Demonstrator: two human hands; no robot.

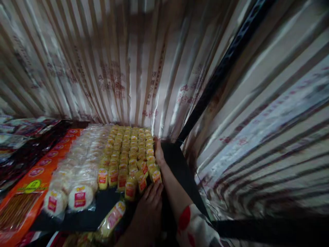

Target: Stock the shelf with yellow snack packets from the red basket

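My right hand [159, 153] reaches along the right side of the rows of small yellow wrapped packets [133, 144], its palm side against the outermost row and its fingers partly hidden. Below it, my left hand [151, 199] lies with stretched fingers at the front end of that row, touching the nearest packet [156, 175], which has a red and yellow label. Several packets at the front right lean out of line. One loose wrapped packet [112, 219] lies at an angle near the shelf's front, left of my left hand.
Left of the yellow rows stand rows of round white wrapped packs [80, 197], then long orange packages [33, 173] and dark packs [23, 161]. A printed, pleated curtain [123, 68] hangs behind the dark shelf [177, 168]. A black post [213, 85] rises at the back right corner.
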